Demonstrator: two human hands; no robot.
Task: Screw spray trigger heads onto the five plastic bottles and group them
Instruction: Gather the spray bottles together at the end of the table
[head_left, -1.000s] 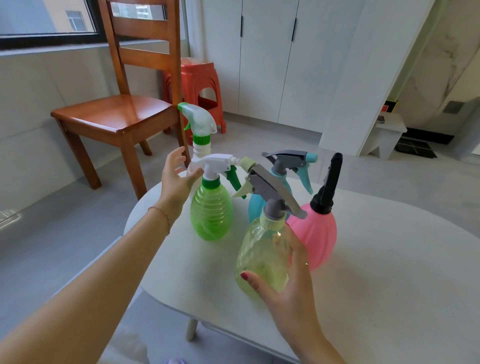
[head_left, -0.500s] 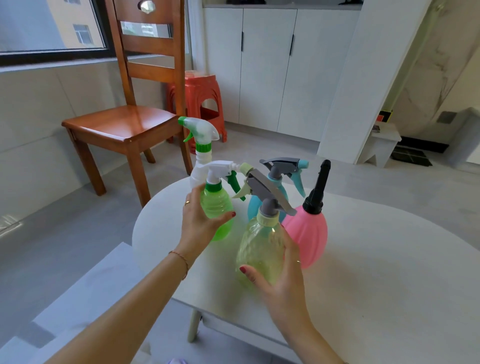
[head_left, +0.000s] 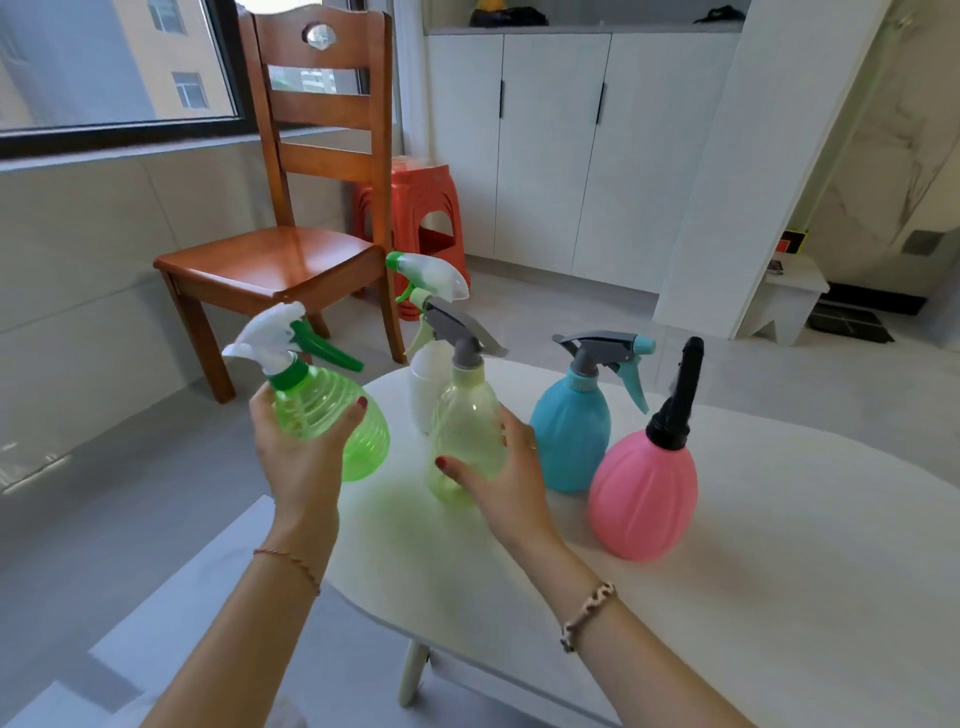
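- The left hand has its grip clamped around the bright green bottle, thumb on the right side of the ribbed body, fingers wrapped behind it.
- That green bottle is tilted to the left at the tabletop's left edge; whether its base touches the surface cannot be told. Its white trigger head with a green lever is seated on the green collar.
- The right hand has its grip clamped on the lower body of the pale yellow-green bottle, thumb in front, fingers around the right side. This bottle stands upright on the tabletop and carries a grey trigger head.
- To the right, the pink bottle stands nearest the viewer, topped with a tall black nozzle.
- Just behind and left of it, the blue bottle stands upright with a grey trigger head and light blue lever; it looks close to or touching the pink one.
- Behind the yellow-green bottle, a white bottle with a white and green trigger head stands partly hidden.
- Beyond the tabletop are a wooden chair, a red plastic stool and white cabinets.
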